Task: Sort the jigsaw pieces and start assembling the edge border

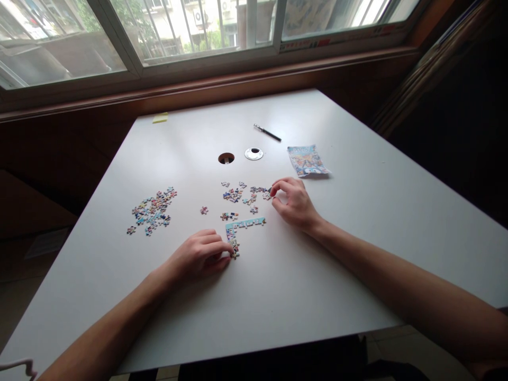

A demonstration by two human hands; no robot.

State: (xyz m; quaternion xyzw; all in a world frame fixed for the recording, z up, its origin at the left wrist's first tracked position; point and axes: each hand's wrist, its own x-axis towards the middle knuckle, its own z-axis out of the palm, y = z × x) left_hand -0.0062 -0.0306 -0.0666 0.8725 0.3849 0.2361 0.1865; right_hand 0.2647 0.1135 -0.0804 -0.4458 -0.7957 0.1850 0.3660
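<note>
My left hand [200, 255] lies on the white table [357, 222] with fingers curled, its fingertips pressing on the lower end of a joined L-shaped strip of puzzle pieces [242, 226]. My right hand [292, 202] is curled in a pinch at the right edge of a small scatter of loose puzzle pieces [242, 194], thumb and forefinger closed on a tiny piece. A single piece [203, 210] lies apart to the left.
A bigger heap of loose pieces [153, 210] lies at the left. Farther back are a cable hole [226, 157], its round metal cover [254, 154], a black pen [267, 133], a printed puzzle bag [307, 160] and a yellow sticky pad [160, 118]. Windows run behind.
</note>
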